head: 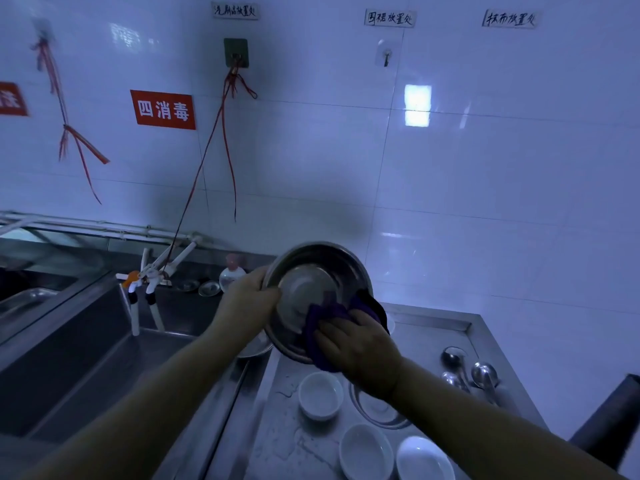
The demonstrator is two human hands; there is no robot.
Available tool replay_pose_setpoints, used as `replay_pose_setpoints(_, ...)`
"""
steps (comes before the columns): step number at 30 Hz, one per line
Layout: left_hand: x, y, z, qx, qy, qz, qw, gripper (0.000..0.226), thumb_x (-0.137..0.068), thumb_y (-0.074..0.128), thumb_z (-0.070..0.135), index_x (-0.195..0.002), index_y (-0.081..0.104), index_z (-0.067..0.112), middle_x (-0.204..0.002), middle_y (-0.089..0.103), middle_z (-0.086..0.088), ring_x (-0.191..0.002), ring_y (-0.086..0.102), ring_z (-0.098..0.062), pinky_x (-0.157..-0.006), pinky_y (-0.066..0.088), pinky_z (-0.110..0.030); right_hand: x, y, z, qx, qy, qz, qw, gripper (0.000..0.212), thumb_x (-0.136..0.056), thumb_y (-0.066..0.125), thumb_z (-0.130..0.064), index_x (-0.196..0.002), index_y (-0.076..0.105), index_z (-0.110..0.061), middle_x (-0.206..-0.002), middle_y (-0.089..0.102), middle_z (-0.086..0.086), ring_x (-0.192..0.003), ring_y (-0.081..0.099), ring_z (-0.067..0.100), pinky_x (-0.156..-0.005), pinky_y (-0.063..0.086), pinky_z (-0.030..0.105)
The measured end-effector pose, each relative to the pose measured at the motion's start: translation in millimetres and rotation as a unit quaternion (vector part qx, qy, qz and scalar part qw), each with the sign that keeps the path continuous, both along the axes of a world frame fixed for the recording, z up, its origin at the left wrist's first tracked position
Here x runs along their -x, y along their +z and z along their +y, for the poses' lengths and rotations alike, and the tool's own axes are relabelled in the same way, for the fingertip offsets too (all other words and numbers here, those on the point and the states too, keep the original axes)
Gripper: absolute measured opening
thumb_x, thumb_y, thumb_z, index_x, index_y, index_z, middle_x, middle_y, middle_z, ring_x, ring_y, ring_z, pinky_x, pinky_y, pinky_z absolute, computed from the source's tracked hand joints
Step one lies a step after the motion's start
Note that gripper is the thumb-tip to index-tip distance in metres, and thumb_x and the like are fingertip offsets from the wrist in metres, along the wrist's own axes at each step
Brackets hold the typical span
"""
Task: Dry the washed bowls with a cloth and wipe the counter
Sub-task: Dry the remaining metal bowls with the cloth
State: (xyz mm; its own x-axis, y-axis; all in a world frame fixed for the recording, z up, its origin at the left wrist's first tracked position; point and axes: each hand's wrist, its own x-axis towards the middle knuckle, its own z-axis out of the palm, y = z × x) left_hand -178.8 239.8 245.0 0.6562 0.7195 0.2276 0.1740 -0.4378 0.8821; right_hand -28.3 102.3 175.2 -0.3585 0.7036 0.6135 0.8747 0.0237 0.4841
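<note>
L grip [247,299] round steel bowl [313,292] rim, R grip [360,348] bunching purple cloth [325,323]; white bowls [320,394] on counter [433,327] below.

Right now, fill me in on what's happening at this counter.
A person is drying a steel bowl held up over the edge of the sink. The left hand grips its rim, while the right hand presses a purple cloth into the inside. Three white bowls sit upright on the steel counter below, which shows wet patches. Some metal ladles lie to the right. The counter looks not yet wiped.
</note>
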Motion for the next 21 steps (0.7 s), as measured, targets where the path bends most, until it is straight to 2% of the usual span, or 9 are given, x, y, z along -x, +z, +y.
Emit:
replay_pose_setpoints(3,-4,-24,-24,0.089,0.045,-0.059,0.993,0.021,-0.084,0.058,0.002,-0.099,0.057,0.017,-0.080,0.065,-0.005,-0.065,0.065,-0.016,-0.048,0.050,-0.021,18,2,12,-0.008,-0.035,0.068,0.997,0.019,-0.095,0.052,-0.022,-0.092,0.069,-0.013,-0.084,0.071,0.003,-0.073,0.065,0.019,-0.064,0.050,0.032)
replay_pose_setpoints(5,-4,-36,-37,0.145,0.042,-0.105,0.983,0.024,-0.086,0.056,0.001,-0.107,0.054,0.014,-0.079,0.067,-0.008,-0.057,0.065,-0.013,-0.044,0.050,-0.018,23,2,16,-0.012,-0.044,0.083,0.996,0.027,-0.099,0.046,-0.025,-0.094,0.069,-0.012,-0.084,0.071,0.004,-0.074,0.064,0.020,-0.064,0.050,0.032)
replay_pose_setpoints(7,-3,-39,-36,0.171,0.035,-0.113,0.978,0.027,-0.087,0.053,0.000,-0.112,0.053,0.011,-0.080,0.067,-0.014,-0.056,0.065,-0.018,-0.046,0.053,-0.024,24,0,16,0.002,-0.040,0.086,0.995,0.028,-0.099,0.043,-0.023,-0.097,0.069,-0.011,-0.087,0.071,0.005,-0.076,0.065,0.020,-0.064,0.051,0.032)
replay_pose_setpoints(9,0,-38,-30,0.168,0.028,-0.090,0.981,0.025,-0.087,0.053,0.001,-0.110,0.053,0.009,-0.075,0.066,-0.021,-0.055,0.063,-0.029,-0.047,0.052,-0.034,23,-5,12,0.036,-0.029,0.089,0.995,0.019,-0.089,0.056,-0.019,-0.102,0.067,-0.011,-0.094,0.072,0.005,-0.081,0.067,0.020,-0.067,0.053,0.033)
replay_pose_setpoints(11,2,-35,-24,0.147,0.022,-0.074,0.986,0.020,-0.086,0.054,0.001,-0.102,0.058,0.013,-0.072,0.066,-0.024,-0.061,0.062,-0.042,-0.053,0.052,-0.045,17,-8,9,0.077,-0.021,0.082,0.993,0.028,-0.079,0.068,-0.017,-0.106,0.067,-0.011,-0.102,0.072,0.004,-0.089,0.067,0.019,-0.073,0.054,0.032)
replay_pose_setpoints(13,5,-32,-17,0.113,0.025,-0.050,0.992,0.025,-0.082,0.057,0.000,-0.089,0.065,0.023,-0.072,0.070,-0.011,-0.072,0.067,-0.036,-0.060,0.054,-0.043,8,-4,7,0.122,-0.018,0.057,0.991,0.038,-0.071,0.074,-0.014,-0.109,0.068,-0.012,-0.107,0.071,0.004,-0.095,0.067,0.018,-0.079,0.053,0.031)
replay_pose_setpoints(16,10,-25,1,0.038,0.007,0.023,0.999,0.046,-0.077,0.056,0.004,-0.075,0.064,0.049,-0.073,0.071,0.014,-0.071,0.067,-0.010,-0.063,0.051,-0.029,-3,7,3,0.218,-0.074,-0.007,0.973,0.058,-0.063,0.079,-0.019,-0.119,0.064,-0.013,-0.121,0.066,0.003,-0.108,0.063,0.018,-0.089,0.051,0.034)
replay_pose_setpoints(19,14,-15,9,-0.011,-0.018,0.088,0.996,0.048,-0.065,0.051,0.020,-0.074,0.055,0.067,-0.073,0.066,0.028,-0.066,0.064,0.000,-0.061,0.048,-0.024,-9,15,3,0.283,-0.117,-0.067,0.949,0.061,-0.079,0.067,-0.015,-0.137,0.046,-0.008,-0.140,0.050,0.010,-0.126,0.049,0.024,-0.103,0.037,0.040)
replay_pose_setpoints(21,13,-13,11,-0.020,-0.027,0.098,0.995,0.050,-0.060,0.048,0.022,-0.076,0.053,0.069,-0.073,0.065,0.032,-0.067,0.063,0.000,-0.059,0.045,-0.021,-11,20,9,0.278,-0.127,-0.055,0.950,0.058,-0.087,0.057,-0.010,-0.141,0.037,-0.004,-0.146,0.041,0.016,-0.131,0.042,0.029,-0.107,0.031,0.042)
